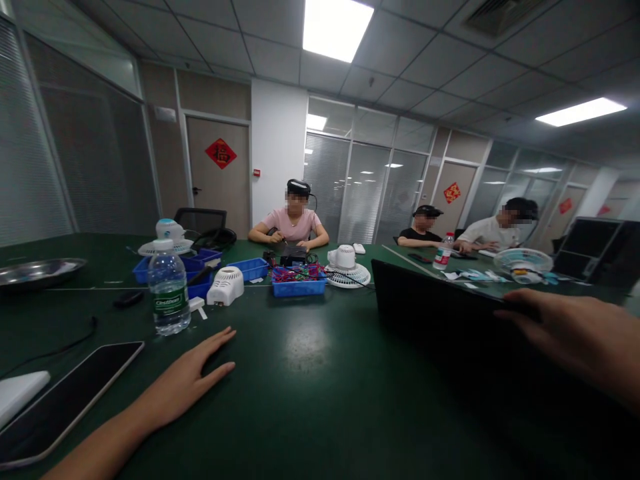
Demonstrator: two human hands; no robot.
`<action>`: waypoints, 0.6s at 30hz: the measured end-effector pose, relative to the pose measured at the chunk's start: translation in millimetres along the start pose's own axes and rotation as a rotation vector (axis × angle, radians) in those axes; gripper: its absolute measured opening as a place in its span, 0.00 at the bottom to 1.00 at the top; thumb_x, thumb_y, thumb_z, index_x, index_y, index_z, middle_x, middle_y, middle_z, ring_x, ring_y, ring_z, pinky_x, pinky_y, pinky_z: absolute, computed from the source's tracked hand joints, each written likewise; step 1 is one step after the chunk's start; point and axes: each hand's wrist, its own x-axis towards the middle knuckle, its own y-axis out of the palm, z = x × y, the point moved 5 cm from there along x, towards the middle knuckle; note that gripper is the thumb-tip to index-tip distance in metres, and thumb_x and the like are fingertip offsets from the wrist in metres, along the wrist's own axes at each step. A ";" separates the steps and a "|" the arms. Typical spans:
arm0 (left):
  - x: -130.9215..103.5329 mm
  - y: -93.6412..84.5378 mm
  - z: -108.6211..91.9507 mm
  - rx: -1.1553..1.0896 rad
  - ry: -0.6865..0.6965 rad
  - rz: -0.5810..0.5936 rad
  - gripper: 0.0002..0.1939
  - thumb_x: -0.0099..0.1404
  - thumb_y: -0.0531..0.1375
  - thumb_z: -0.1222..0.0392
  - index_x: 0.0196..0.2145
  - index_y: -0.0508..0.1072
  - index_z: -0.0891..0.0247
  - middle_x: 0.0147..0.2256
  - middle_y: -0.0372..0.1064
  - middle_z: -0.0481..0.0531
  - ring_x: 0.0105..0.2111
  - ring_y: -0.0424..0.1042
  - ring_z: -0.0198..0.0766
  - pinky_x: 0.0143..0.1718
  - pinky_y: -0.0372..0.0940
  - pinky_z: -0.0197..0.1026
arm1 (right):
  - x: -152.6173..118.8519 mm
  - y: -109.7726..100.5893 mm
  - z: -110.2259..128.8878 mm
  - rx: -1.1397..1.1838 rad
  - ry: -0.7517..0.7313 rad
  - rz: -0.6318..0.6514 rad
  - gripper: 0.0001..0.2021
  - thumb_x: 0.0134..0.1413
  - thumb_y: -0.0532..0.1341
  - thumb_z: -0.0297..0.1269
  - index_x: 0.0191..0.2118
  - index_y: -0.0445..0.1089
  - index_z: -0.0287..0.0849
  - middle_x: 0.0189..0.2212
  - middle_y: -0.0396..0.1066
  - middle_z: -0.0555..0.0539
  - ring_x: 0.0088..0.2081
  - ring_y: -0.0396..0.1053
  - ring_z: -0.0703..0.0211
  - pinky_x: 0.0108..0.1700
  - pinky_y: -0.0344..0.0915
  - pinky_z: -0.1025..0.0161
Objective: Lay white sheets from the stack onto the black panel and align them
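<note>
Gripping black tray (pixel 440 313) top edge, right hand (pixel 570 333) fingers curled; long axis left-right; left hand (pixel 193 373) flat, empty.

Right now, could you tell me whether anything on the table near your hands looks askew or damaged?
Nothing looks spilled or broken. The left hand rests flat on the green table, the right hand grips the top edge of the black laptop, and the water bottle stands upright and capped. The phone lies at an angle.
</note>
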 end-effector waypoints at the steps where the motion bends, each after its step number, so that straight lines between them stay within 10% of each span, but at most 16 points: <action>1: 0.5 0.7 0.8 0.007 0.005 -0.003 0.35 0.65 0.56 0.39 0.66 0.61 0.54 0.67 0.57 0.51 0.65 0.60 0.51 0.64 0.57 0.54 | 1.9 5.4 -0.4 -0.025 0.000 0.077 0.16 0.57 0.61 0.48 0.48 0.73 0.49 0.36 0.78 0.41 0.29 0.75 0.53 0.27 0.64 0.60; 10: 4.6 7.2 14.0 0.047 0.028 0.008 0.35 0.66 0.55 0.39 0.67 0.59 0.53 0.68 0.57 0.51 0.65 0.60 0.48 0.64 0.58 0.54 | 24.0 26.5 8.7 -0.215 0.089 0.241 0.15 0.66 0.49 0.43 0.52 0.66 0.46 0.42 0.76 0.41 0.38 0.76 0.46 0.33 0.65 0.56; 18: 3.1 6.0 11.7 0.043 0.038 0.000 0.35 0.65 0.56 0.38 0.66 0.61 0.52 0.67 0.58 0.51 0.64 0.61 0.49 0.63 0.58 0.54 | 30.8 -28.4 34.5 -0.048 -0.068 0.089 0.13 0.63 0.55 0.46 0.48 0.66 0.45 0.38 0.76 0.43 0.35 0.74 0.52 0.34 0.66 0.58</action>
